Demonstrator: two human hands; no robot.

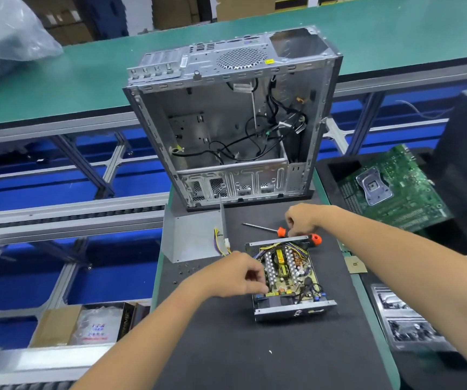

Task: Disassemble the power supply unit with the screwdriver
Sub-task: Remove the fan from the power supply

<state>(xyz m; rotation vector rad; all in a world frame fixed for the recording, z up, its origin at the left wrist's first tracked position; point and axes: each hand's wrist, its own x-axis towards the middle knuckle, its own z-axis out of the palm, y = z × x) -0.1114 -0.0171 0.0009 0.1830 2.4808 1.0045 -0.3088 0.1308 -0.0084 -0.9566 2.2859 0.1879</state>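
Dark desk (pixel 226 347) mat, opened power supply unit (pixel 290 280) lying mid-desk, left hand (pixel 235 274) grip curled, fingertips pinching at its board edge, right hand (pixel 302 219) grip closed on screwdriver (pixel 281 231) handle just behind the unit.

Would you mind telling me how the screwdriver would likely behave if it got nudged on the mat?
The screwdriver has a round shaft and handle, so it would probably roll. The dark mat looks grippy and may slow it. The right hand grips its handle, likely steadying it.
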